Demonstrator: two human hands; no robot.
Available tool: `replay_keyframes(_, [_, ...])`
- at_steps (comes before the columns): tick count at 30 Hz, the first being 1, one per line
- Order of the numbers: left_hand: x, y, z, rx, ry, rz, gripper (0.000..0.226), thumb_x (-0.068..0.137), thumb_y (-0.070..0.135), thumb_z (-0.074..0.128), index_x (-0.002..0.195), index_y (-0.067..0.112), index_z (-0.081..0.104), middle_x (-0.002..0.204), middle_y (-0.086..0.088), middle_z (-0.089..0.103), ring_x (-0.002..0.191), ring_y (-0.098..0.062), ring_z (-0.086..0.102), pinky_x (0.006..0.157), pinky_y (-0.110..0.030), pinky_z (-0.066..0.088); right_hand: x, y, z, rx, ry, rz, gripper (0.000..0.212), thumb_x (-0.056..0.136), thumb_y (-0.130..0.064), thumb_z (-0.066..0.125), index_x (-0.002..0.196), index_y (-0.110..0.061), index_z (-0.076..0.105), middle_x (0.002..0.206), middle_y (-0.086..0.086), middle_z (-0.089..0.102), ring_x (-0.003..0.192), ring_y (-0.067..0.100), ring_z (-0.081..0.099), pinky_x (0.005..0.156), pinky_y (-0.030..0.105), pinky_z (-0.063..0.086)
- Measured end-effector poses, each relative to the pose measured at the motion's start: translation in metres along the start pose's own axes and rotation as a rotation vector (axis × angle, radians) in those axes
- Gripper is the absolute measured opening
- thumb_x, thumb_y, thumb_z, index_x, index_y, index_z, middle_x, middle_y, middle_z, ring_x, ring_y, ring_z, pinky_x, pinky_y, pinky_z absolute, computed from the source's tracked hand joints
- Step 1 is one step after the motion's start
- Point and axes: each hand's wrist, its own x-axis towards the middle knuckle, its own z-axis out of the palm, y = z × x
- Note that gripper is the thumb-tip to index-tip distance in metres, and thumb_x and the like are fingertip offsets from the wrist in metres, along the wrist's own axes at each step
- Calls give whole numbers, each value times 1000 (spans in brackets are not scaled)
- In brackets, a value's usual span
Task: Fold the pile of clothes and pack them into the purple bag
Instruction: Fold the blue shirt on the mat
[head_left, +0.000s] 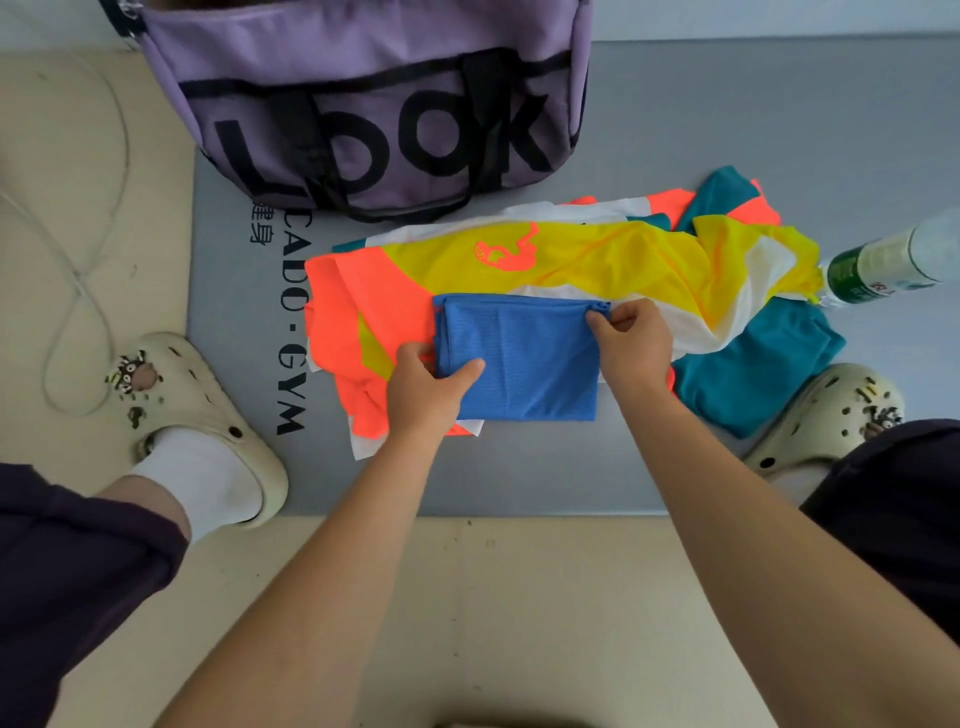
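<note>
Left hand (423, 384), right hand (631, 338) pinching folded blue cloth's (530, 358) edges, atop pile (597, 260)

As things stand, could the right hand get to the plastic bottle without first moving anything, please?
Probably yes. The right hand pinches the folded blue garment, so it must let go first. The plastic bottle lies to its right at the pile's edge, with only flat clothes between.

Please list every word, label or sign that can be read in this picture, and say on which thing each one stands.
"Look" in big black letters: on the side of the purple bag.
"CADO·GYM", its start cut off by the bag: on the grey mat.
Two Chinese characters beside it: on the mat, too blurred for me to read surely.
Label on the bottle: too small to read.
</note>
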Motion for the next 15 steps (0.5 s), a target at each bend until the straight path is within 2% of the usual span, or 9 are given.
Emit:
replay_keyframes(2, [7,3,1,-12,-15,-19,45,77,35,79,111,12,60,101,2,65,92,-20,62,80,-37,51,-2,-2,2,6,14,29,22,86,-32,70,93,-15,57,86,-3,60,78,16,56,70,29,46])
replay_keyframes(4, [15,6,1,-56,-52,-39,32,80,32,77,99,9,65,93,-1,66,86,-22,62,78,-41,50,-1,-7,3,8,-1,85,23,87,-32,68,95,-15,55,88,-2,58,82,18,55,71,30,45])
replay_keyframes(6, [20,8,-2,-147,-96,-66,29,83,31,75,88,5,65,84,-3,66,80,-22,61,72,-42,49,1,-10,3,-11,-67,136,21,90,-33,65,84,-16,53,80,-2,55,78,18,53,66,29,41])
replay_keyframes(8, [20,9,-7,-241,-137,-99,29,85,31,73,91,4,65,89,-4,68,83,-21,62,71,-37,49,0,-10,0,-32,-146,140,33,91,-35,61,69,-14,49,67,2,49,68,20,47,59,31,36])
replay_keyframes(9, [20,9,-9,-267,-156,-109,30,87,31,71,96,3,65,94,-5,70,86,-21,63,72,-36,49,-2,-9,-1,-9,-174,136,35,91,-36,59,68,-12,49,66,5,46,67,20,44,60,33,35])
replay_keyframes(11, [18,7,-13,-293,-181,-112,29,89,30,69,102,4,65,103,-8,71,90,-19,64,75,-34,50,-10,-4,-3,101,-203,121,34,91,-40,59,74,-12,50,71,7,46,67,17,43,62,35,36])
replay_keyframes(12, [18,6,-15,-303,-183,-109,29,90,30,68,103,4,65,105,-9,70,91,-19,63,77,-34,50,-16,-1,-3,160,-223,122,33,90,-41,61,78,-12,51,72,3,49,67,15,45,62,32,38])
replay_keyframes(14, [17,4,-17,-322,-182,-107,30,90,29,68,105,2,65,107,-10,70,91,-19,62,78,-35,49,-29,7,-3,231,-316,147,27,88,-41,67,86,-16,56,81,-6,59,74,9,56,65,25,46])
replay_keyframes(15, [16,4,-18,-328,-186,-108,31,90,29,68,104,1,64,105,-10,70,90,-19,62,77,-35,49,-34,10,-2,244,-380,164,22,87,-37,69,91,-18,59,89,-6,64,82,9,62,70,26,51])
